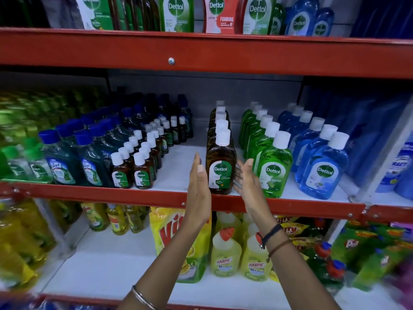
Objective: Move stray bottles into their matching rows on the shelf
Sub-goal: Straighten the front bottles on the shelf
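My left hand [199,175] and right hand [245,175] stand flat and open on either side of the front brown bottle [220,168], palms facing in, fingers straight and pointing to twelve o'clock, gripping nothing. The bottle sits upright at the front edge of the middle shelf [169,175], its long axis vertical, white cap on top, heading a single file of brown bottles that runs back toward twelve. From my left palm it lies at three o'clock, from my right at nine; the left looks the closer, nearly touching the side, though I cannot tell if either truly touches. Its label reads "Dettol". At three o'clock stand the green bottles [273,173] and then the blue bottles [324,173], both marked "Dettol"; at nine, small brown bottles [131,173]. Below I read "Harpic" and "Vim".
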Demonstrator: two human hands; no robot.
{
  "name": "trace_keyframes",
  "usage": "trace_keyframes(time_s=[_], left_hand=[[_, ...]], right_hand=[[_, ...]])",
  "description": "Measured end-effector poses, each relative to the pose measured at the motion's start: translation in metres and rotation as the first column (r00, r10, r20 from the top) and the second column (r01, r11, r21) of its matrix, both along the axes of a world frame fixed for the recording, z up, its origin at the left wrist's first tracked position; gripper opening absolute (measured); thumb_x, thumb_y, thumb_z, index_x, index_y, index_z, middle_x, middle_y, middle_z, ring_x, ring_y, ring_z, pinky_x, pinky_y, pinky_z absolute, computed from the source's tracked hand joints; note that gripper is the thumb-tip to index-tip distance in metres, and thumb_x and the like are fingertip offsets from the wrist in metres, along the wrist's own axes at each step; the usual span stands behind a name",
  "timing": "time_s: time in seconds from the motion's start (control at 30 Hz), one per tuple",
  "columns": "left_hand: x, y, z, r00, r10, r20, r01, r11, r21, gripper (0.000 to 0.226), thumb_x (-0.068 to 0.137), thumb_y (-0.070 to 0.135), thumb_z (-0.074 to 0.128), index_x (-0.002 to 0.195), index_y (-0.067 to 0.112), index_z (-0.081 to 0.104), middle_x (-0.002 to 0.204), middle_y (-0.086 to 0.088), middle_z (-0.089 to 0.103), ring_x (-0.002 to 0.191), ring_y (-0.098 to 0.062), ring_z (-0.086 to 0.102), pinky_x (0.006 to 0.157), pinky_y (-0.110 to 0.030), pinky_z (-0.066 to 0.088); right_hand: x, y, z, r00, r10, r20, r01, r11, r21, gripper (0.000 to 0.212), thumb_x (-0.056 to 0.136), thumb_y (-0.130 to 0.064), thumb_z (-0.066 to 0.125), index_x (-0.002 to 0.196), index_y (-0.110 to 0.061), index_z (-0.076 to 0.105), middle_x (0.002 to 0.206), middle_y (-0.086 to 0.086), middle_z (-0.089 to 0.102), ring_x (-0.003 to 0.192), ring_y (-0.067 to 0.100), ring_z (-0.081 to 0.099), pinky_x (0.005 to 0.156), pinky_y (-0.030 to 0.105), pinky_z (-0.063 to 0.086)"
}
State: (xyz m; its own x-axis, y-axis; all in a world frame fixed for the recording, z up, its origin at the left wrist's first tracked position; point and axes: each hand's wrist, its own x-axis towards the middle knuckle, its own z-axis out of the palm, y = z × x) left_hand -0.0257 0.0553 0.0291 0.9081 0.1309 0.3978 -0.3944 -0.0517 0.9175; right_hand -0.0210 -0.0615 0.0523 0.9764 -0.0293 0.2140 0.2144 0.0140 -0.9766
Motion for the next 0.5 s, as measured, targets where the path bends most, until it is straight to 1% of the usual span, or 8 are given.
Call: trace_keyframes(time_s=[0.07, 0.13, 0.17, 0.27, 0.33, 0.4, 0.43, 0.5], left_hand=[[0.0046, -0.0013, -0.0017, 1.0, -0.03, -0.009, 0.03, 0.999, -0.036, 0.063, 0.074, 0.094, 0.018, 0.13, 0.067, 0.027, 0.157, 0.011, 0.033, 0.143, -0.008, 0.032, 0.119, -0.045, 0.029], [0.0081, -0.0005, -0.001, 0.999, -0.044, -0.007, 0.043, 0.997, -0.064, 0.066, 0.071, 0.096, 0.02, 0.127, 0.066, 0.035, 0.154, 0.011, 0.039, 0.142, -0.01, 0.036, 0.118, -0.046, 0.031], [0.0094, 0.0008, 0.0, 0.999, -0.05, -0.01, 0.049, 0.996, -0.078, 0.065, 0.069, 0.097, 0.021, 0.125, 0.067, 0.037, 0.153, 0.012, 0.04, 0.141, -0.011, 0.037, 0.118, -0.046, 0.031], [0.0105, 0.0037, 0.0035, 0.997, -0.068, -0.027, 0.065, 0.993, -0.103, 0.063, 0.068, 0.096, 0.02, 0.121, 0.066, 0.04, 0.142, 0.019, 0.043, 0.14, -0.014, 0.04, 0.118, -0.043, 0.032], [0.0099, 0.0029, 0.0044, 0.997, -0.07, -0.026, 0.066, 0.992, -0.107, 0.059, 0.072, 0.088, 0.019, 0.122, 0.063, 0.039, 0.138, 0.019, 0.044, 0.139, -0.015, 0.041, 0.117, -0.041, 0.033], [0.0089, 0.0013, 0.0037, 0.998, -0.058, -0.009, 0.057, 0.993, -0.107, 0.06, 0.073, 0.09, 0.02, 0.123, 0.062, 0.039, 0.14, 0.019, 0.044, 0.138, -0.012, 0.041, 0.117, -0.041, 0.034], [0.0088, 0.0004, 0.0029, 0.999, -0.048, -0.006, 0.047, 0.994, -0.103, 0.062, 0.073, 0.091, 0.021, 0.124, 0.061, 0.039, 0.142, 0.017, 0.045, 0.137, -0.011, 0.042, 0.116, -0.041, 0.034], [0.009, -0.0017, 0.0013, 1.0, -0.017, -0.01, 0.015, 0.995, -0.103, 0.062, 0.077, 0.087, 0.02, 0.128, 0.057, 0.04, 0.143, 0.014, 0.046, 0.136, -0.01, 0.043, 0.116, -0.041, 0.035]], right_hand=[[-0.0016, -0.0002, 0.0001, 1.0, -0.015, 0.024, 0.015, 1.0, -0.011, 0.072, 0.058, -0.095, 0.027, 0.114, -0.055, 0.047, 0.146, 0.007, 0.046, 0.132, 0.021, 0.045, 0.112, 0.046, 0.036], [-0.0037, 0.0012, 0.0006, 0.998, -0.029, 0.059, 0.032, 0.998, -0.05, 0.062, 0.07, -0.087, 0.023, 0.116, -0.054, 0.048, 0.137, 0.027, 0.049, 0.124, 0.035, 0.051, 0.106, 0.055, 0.04], [-0.0042, 0.0013, 0.0003, 0.997, -0.029, 0.077, 0.034, 0.998, -0.057, 0.058, 0.073, -0.082, 0.022, 0.116, -0.054, 0.049, 0.13, 0.033, 0.05, 0.119, 0.04, 0.052, 0.103, 0.059, 0.041], [-0.0017, 0.0005, -0.0033, 0.995, -0.024, 0.095, 0.03, 0.998, -0.062, 0.07, 0.075, -0.079, 0.022, 0.131, -0.043, 0.045, 0.123, 0.03, 0.058, 0.114, 0.042, 0.056, 0.103, 0.058, 0.042], [-0.0008, 0.0004, -0.0039, 0.995, -0.024, 0.097, 0.03, 0.997, -0.066, 0.067, 0.072, -0.083, 0.022, 0.126, -0.049, 0.044, 0.129, 0.035, 0.049, 0.117, 0.046, 0.051, 0.102, 0.059, 0.042], [0.0005, -0.0007, -0.0051, 0.996, -0.019, 0.093, 0.025, 0.997, -0.068, 0.069, 0.066, -0.09, 0.023, 0.122, -0.054, 0.042, 0.137, 0.022, 0.05, 0.122, 0.039, 0.052, 0.105, 0.054, 0.042], [0.0016, -0.0018, -0.0059, 0.996, -0.013, 0.093, 0.02, 0.997, -0.07, 0.077, 0.064, -0.092, 0.024, 0.127, -0.051, 0.041, 0.139, 0.014, 0.051, 0.126, 0.032, 0.052, 0.107, 0.051, 0.041], [0.0037, -0.0042, -0.0069, 0.997, -0.005, 0.082, 0.012, 0.997, -0.083, 0.094, 0.06, -0.095, 0.025, 0.136, -0.04, 0.04, 0.141, -0.001, 0.049, 0.131, 0.019, 0.047, 0.111, 0.048, 0.038]])
